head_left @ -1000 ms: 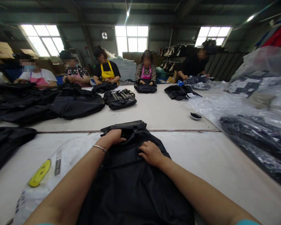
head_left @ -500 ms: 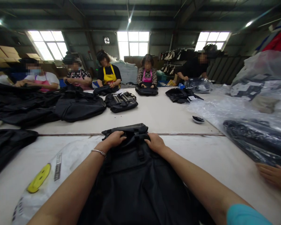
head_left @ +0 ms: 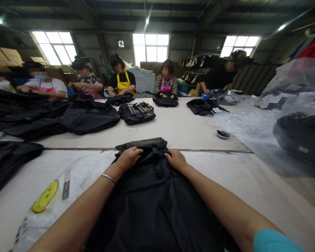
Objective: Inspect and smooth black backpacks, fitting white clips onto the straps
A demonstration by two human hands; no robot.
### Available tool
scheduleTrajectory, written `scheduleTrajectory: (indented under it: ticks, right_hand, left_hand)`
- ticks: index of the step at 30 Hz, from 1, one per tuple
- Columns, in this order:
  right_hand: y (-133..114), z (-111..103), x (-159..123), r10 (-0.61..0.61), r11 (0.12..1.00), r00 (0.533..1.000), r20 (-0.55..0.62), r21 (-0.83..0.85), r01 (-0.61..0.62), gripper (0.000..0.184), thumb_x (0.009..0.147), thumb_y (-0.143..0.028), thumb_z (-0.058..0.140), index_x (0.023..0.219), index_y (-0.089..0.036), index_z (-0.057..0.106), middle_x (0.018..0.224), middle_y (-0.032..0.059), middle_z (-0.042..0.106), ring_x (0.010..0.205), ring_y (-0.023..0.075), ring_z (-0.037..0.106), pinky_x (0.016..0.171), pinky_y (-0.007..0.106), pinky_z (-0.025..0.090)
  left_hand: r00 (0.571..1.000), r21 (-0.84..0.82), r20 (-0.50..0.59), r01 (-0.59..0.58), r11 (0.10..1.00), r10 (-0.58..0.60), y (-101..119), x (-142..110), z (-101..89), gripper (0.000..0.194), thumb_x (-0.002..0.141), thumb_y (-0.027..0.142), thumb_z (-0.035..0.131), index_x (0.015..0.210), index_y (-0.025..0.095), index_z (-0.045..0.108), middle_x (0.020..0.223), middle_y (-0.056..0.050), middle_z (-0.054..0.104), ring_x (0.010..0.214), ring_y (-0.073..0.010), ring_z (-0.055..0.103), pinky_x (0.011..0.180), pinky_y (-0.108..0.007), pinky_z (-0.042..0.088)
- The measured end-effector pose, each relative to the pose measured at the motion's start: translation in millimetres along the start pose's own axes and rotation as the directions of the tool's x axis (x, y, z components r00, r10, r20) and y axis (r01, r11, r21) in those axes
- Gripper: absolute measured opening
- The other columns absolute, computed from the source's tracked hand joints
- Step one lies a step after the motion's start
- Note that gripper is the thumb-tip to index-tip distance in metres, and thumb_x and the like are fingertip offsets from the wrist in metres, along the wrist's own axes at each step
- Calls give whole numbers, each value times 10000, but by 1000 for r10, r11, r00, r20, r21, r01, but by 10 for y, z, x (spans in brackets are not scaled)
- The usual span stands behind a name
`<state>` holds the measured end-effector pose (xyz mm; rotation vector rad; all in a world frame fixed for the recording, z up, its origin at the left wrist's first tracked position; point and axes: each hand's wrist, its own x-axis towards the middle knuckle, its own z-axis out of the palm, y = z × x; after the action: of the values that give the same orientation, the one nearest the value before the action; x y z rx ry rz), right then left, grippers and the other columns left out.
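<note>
A black backpack (head_left: 152, 206) lies flat on the white table (head_left: 241, 182) right in front of me, its top end pointing away. My left hand (head_left: 128, 157), a thin bracelet on its wrist, curls its fingers over the bag's top left edge. My right hand (head_left: 176, 159) grips the top right edge beside the carry strap. Under the bag's left side lies a clear plastic bag with a yellow smiley print (head_left: 45, 196).
Black bags (head_left: 89, 117) are piled at the left and in the table's middle (head_left: 137, 112). Several people sit working at the far edge. A plastic-wrapped black bag (head_left: 301, 138) hangs in the air at the right, above sheets of clear plastic. A small dark dish (head_left: 222, 134) sits mid-table.
My right hand moved from the bag's middle up to its top edge. At the right, another person's hand came and went, and a wrapped bag was lifted off the table.
</note>
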<state>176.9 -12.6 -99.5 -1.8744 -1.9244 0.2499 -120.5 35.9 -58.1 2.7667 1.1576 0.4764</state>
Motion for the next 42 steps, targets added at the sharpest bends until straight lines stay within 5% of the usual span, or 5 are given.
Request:
scheduleTrajectory:
  ticks: [5, 12, 24, 35, 42]
  right_hand:
    - [-6, 2, -15, 0, 1000, 1000, -15, -4, 0, 294, 958, -401, 526, 1029, -173, 698, 1049, 123, 690, 1006, 234, 629, 879, 321, 451]
    - [7, 7, -12, -3, 1000, 1000, -12, 6, 3, 307, 960, -416, 520, 1030, -180, 703, 1049, 119, 695, 995, 225, 632, 864, 310, 453]
    - [-17, -147, 74, 23, 1000, 1000, -14, 14, -23, 335, 977, -416, 481, 873, -195, 710, 930, 93, 724, 894, 214, 642, 773, 293, 424]
    - [46, -94, 61, 58, 998, 998, 29, 29, -59, 314, 963, -395, 510, 859, -189, 723, 925, 89, 737, 860, 200, 639, 739, 275, 388]
    - [83, -103, 59, 46, 996, 999, 5, 79, -46, 302, 956, -384, 521, 851, -187, 724, 895, 84, 738, 855, 198, 644, 751, 269, 398]
  left_hand:
    - [989, 77, 34, 141, 987, -144, 14, 46, 38, 340, 932, 261, 524, 1259, 207, 597, 1119, -120, 651, 1044, -246, 622, 966, -373, 483]
    - [952, 101, 111, 275, 956, -285, 148, 221, 34, 204, 899, 302, 544, 956, 157, 676, 1054, -153, 645, 1003, -291, 634, 902, -396, 487]
    - [918, -76, 280, 313, 947, -281, 20, 443, -331, 398, 948, 438, 385, 914, 187, 692, 967, -52, 740, 890, -199, 668, 806, -258, 493]
    - [868, 181, 170, 438, 881, -467, 137, 498, 114, 339, 943, 350, 473, 1040, 140, 720, 1072, -187, 720, 1006, -317, 683, 874, -407, 519]
    - [877, 241, 132, 423, 873, -461, 181, 539, 136, 435, 980, 387, 370, 1041, 114, 704, 1048, -208, 720, 1046, -325, 674, 936, -433, 494]
